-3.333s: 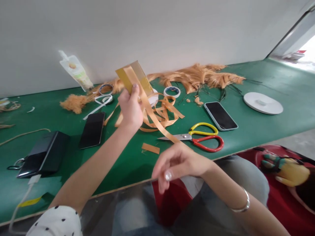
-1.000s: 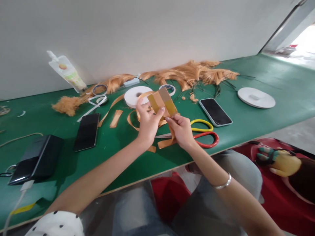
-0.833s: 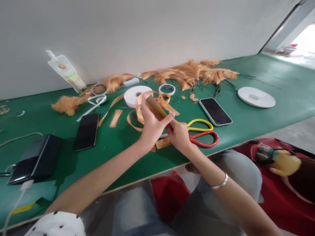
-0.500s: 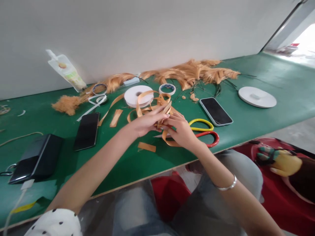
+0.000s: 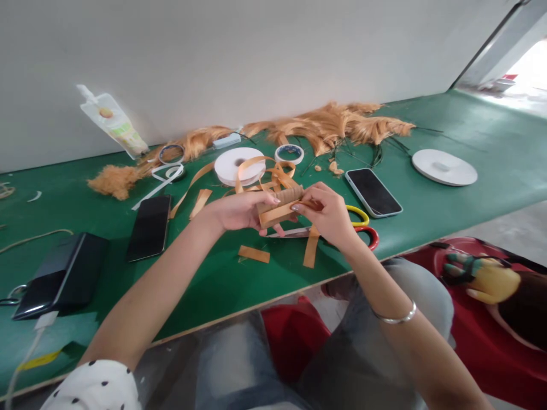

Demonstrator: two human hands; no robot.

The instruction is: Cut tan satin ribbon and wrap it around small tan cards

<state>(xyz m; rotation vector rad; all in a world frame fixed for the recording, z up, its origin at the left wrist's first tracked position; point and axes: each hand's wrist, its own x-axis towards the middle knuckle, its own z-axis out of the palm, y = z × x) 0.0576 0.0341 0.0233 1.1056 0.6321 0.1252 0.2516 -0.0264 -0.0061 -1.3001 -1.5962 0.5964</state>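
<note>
Green table (image 5: pixel 205 290) | my left hand (image 5: pixel 239 209) grips a card (image 5: pixel 289 196) | my right hand (image 5: pixel 331 213) pinches ribbon (image 5: pixel 311 247) against it | scissors (image 5: pixel 294 233) beneath

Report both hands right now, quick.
Left hand: closed, holding the card.
Right hand: closed, pinching the ribbon between thumb and fingers at the card's edge.
</note>
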